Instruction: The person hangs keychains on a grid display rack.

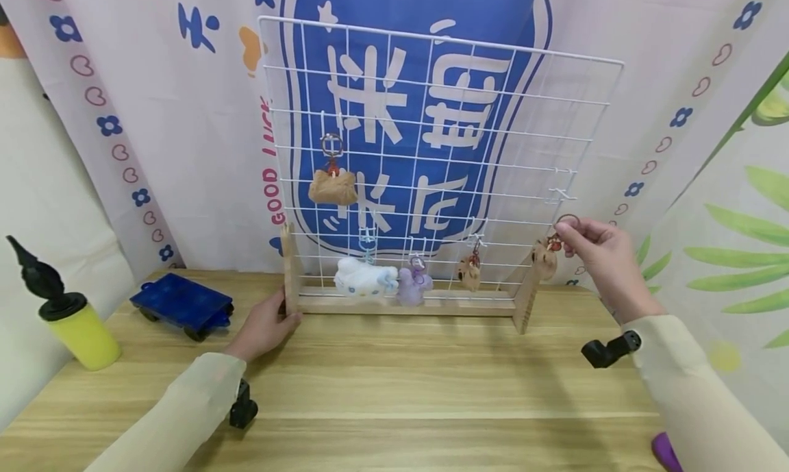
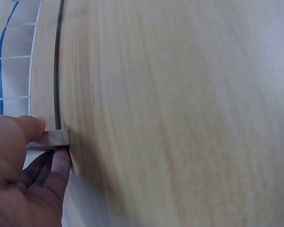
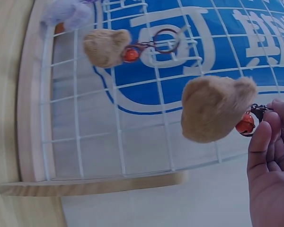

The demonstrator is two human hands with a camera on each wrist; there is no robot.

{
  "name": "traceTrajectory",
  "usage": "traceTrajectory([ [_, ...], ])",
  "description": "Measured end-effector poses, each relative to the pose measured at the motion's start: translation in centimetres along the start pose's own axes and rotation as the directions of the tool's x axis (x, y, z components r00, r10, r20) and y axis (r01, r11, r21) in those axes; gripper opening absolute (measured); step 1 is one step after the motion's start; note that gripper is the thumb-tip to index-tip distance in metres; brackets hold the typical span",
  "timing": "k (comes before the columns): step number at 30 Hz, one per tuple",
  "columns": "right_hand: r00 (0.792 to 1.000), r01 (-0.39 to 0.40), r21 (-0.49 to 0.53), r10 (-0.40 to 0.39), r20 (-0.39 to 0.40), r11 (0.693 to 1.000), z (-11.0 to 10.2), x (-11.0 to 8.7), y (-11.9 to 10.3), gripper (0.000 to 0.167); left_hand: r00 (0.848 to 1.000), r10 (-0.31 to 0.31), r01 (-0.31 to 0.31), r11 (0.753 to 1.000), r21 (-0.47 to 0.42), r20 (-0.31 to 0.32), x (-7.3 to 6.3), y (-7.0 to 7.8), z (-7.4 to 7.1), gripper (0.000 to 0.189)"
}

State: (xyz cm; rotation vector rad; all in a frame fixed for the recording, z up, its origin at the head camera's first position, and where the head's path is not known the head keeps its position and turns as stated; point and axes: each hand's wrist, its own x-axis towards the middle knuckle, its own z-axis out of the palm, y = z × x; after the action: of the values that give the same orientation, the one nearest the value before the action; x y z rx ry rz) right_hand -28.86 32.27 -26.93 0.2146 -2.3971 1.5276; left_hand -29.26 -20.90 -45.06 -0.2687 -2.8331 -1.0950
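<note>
A white wire grid [image 1: 440, 40] stands upright in a wooden stand [image 1: 401, 309]. My left hand [image 1: 265, 328] pinches the stand's left wooden end piece [image 2: 54, 138] between thumb and fingers. At the grid's right edge, my right hand [image 1: 607, 263] pinches the metal ring and chain of a plush keychain [image 3: 215, 109], brown with a red bell [image 3: 245, 124]. Hooks on the grid carry another brown plush keychain [image 1: 333, 188] at upper left. Lower down hang a white plush [image 1: 364, 278], a lilac plush [image 1: 414, 286] and a smaller-looking brown plush keychain [image 1: 470, 273].
Left of the stand sits a blue wheeled toy cart [image 1: 181, 304], with a yellow bottle with a black pump top [image 1: 83, 338] beyond it. A bare white hook [image 1: 561, 194] is on the grid's right side. A purple object [image 1: 666, 451] shows at lower right. Printed cloth [image 1: 203, 150] hangs behind.
</note>
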Motion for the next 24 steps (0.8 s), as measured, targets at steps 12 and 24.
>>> traceTrajectory([
  [12,0.999,-0.002,0.002,0.003,-0.052,1.000,-0.7,1.6,-1.4,0.012,1.000,-0.012,0.012,1.000,0.008,0.008,-0.3,0.1,-0.4,0.060],
  [24,1.000,0.000,0.140,0.001,-0.008,0.990,-0.7,2.5,-1.8,0.007,1.000,0.013,-0.013,1.000,0.000,-0.008,-0.2,0.2,-0.2,0.056],
])
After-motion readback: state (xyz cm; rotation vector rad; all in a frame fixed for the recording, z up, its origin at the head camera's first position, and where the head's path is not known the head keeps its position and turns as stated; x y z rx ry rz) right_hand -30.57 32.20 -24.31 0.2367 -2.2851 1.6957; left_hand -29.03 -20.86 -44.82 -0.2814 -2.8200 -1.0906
